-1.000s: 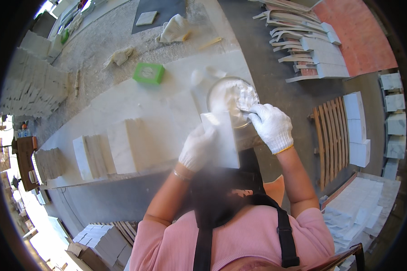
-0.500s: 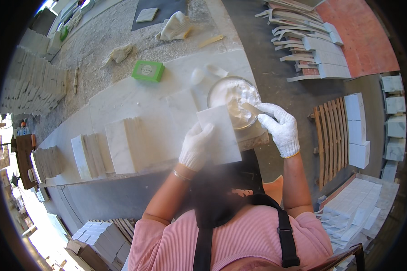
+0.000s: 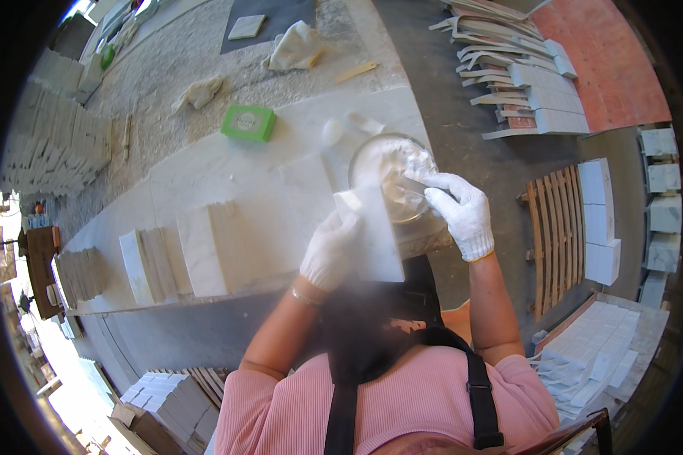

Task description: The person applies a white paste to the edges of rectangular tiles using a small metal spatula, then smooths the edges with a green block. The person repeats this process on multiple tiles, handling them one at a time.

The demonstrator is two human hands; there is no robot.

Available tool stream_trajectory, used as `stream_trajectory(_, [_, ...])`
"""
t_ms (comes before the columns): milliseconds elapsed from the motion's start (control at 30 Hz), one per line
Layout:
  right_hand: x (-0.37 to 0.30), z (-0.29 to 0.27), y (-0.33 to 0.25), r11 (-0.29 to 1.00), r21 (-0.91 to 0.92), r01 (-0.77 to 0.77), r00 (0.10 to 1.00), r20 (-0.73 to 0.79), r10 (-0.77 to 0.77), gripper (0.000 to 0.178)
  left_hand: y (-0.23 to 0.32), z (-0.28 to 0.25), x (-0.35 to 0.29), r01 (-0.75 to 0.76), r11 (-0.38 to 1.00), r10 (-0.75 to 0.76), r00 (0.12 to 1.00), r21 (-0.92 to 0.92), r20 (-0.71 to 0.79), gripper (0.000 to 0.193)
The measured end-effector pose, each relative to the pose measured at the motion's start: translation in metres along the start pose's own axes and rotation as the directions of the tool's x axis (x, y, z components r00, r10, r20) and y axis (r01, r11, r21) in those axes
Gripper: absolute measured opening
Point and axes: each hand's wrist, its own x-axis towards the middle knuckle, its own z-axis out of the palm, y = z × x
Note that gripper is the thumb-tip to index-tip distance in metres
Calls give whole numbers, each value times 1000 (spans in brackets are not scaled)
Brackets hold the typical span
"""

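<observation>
White knit gloves cover both hands. My left hand [image 3: 332, 246] is closed on the left edge of a white marble tile [image 3: 376, 239], holding it tilted near the bench's front edge. My right hand [image 3: 461, 212] grips a putty knife [image 3: 411, 184], whose blade reaches into the white paste in a round bowl [image 3: 393, 154]. The bowl stands at the bench's right end, just beyond the tile. Left of my left hand, stacks of marble tiles [image 3: 203, 250] stand on edge along the marble slab [image 3: 281, 189].
A green box [image 3: 248, 123] sits on the slab, with a white cloth [image 3: 294, 47] and a wooden strip [image 3: 357, 72] farther back. Beyond the bench's right edge are a wooden pallet [image 3: 558, 235] and strapped white blocks [image 3: 550, 95] on the floor side. Tile stacks [image 3: 57, 140] line the far left.
The putty knife has moved left and deeper into the bowl's paste, with my right hand shifting slightly left. The tile in my left hand has tilted, its face turning away.
</observation>
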Motion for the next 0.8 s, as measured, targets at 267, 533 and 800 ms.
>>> stream_trajectory(267, [8,3,-9,999,-34,-16,999,35,17,24,-1,3,0,-54,997,52,998,63,36,34])
stream_trajectory(533, [10,-1,-16,986,128,-107,987,132,90,26,-4,2,0,-90,992,85,995,92,58,40])
stream_trajectory(800, [-14,-13,-46,939,290,-186,981,99,164,27,-7,0,0,-94,992,87,993,83,84,42])
